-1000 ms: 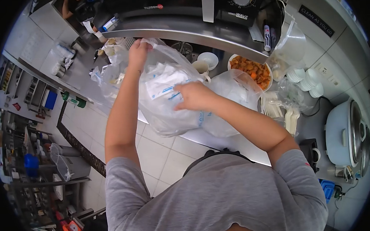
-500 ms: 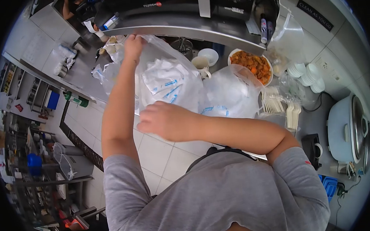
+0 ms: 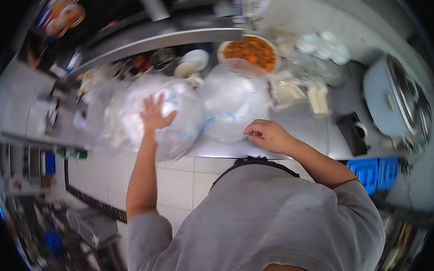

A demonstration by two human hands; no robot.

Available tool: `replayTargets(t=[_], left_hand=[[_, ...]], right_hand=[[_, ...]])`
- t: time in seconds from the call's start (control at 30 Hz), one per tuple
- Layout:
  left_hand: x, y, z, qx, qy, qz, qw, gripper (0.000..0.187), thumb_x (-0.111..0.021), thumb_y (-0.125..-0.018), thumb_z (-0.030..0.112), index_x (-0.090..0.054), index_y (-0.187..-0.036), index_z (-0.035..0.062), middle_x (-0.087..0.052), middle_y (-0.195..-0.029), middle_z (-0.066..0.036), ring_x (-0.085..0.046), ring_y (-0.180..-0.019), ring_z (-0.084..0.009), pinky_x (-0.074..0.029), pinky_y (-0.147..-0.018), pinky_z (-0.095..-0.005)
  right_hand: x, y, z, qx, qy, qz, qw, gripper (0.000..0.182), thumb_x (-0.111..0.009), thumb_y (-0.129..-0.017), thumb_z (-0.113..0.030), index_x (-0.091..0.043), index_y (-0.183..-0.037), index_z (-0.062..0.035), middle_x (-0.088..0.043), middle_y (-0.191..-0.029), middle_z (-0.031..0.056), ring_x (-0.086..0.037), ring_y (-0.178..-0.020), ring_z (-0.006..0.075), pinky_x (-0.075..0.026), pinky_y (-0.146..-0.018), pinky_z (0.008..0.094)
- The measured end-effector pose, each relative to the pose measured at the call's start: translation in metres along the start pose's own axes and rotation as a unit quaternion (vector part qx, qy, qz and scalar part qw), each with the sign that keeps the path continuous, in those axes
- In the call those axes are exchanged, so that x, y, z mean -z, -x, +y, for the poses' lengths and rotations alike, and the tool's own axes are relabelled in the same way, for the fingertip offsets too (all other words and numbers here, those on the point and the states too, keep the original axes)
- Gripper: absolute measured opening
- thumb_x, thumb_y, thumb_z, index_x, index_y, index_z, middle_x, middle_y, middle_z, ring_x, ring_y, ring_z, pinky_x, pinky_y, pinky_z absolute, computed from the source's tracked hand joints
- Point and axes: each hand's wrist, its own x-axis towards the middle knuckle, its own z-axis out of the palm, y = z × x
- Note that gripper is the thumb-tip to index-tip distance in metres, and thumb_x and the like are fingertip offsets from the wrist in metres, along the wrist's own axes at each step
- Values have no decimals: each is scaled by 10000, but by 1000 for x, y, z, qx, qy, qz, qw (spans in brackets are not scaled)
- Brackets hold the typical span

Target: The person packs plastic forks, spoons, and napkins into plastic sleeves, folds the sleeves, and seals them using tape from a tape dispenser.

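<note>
My left hand (image 3: 156, 114) lies with fingers spread on a large, filled, clear plastic bag (image 3: 181, 113) with white contents and blue print. To its right stands a second filled plastic bag (image 3: 237, 97), also marked in blue. My right hand (image 3: 272, 136) is closed, its fingers curled, over the front edge of the steel counter by that bag's lower right side. Whether anything sits inside those fingers is hidden. The picture is blurred by motion.
Behind the bags are a white bowl (image 3: 195, 59), a cup (image 3: 186, 70) and a dish of orange-red food (image 3: 252, 52). Wooden cutlery (image 3: 285, 88) lies to the right, near a light-blue cooker (image 3: 384, 95). A steel shelf edge (image 3: 158, 40) overhangs the back.
My left hand has dropped from the bag's upper edge to its front and spread out. My right hand has swung right, away from the first bag. The view has shifted right.
</note>
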Motion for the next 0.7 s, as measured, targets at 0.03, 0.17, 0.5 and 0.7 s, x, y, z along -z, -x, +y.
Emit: replayTargets(t=[0.03,0.17,0.5,0.7], left_hand=[[-5,-4,-4,-5,-14,-4,1000,897,-589,-751,673,-238,-1490,306,-186,-1545,-188,-107,-1431,-412,-187,-1035,-692],[-1,-20,-34,-92,59,-1,994,708,-646,-826,426,-383,-1435,176,-368,-1442,-220,-284,-1368,-401,-287,-1061,-543],[85,47,177,-57,428,271,860,187,-571,-906,80,-651,-1062,18,-671,-1057,-95,-601,-999,-198,-440,-915,-313],[-89,15,253,-181,151,136,962,248,-686,-823,199,-690,-1029,62,-630,-1148,-133,-564,-1106,-327,-454,-916,-392]], right_hand=[[4,12,18,-31,-12,16,999,155,-656,-811,-81,-654,-964,-59,-644,-895,101,-627,-786,239,-502,-721,330],[43,57,7,-70,-151,9,986,86,-704,-813,-86,-672,-875,-35,-640,-820,55,-594,-750,150,-471,-700,280],[107,121,1,-57,-214,43,974,110,-673,-844,-118,-650,-819,-14,-623,-807,72,-588,-728,155,-464,-673,284],[118,138,53,-145,-70,61,985,112,-681,-833,-110,-643,-826,-5,-627,-789,89,-597,-718,166,-475,-674,285]])
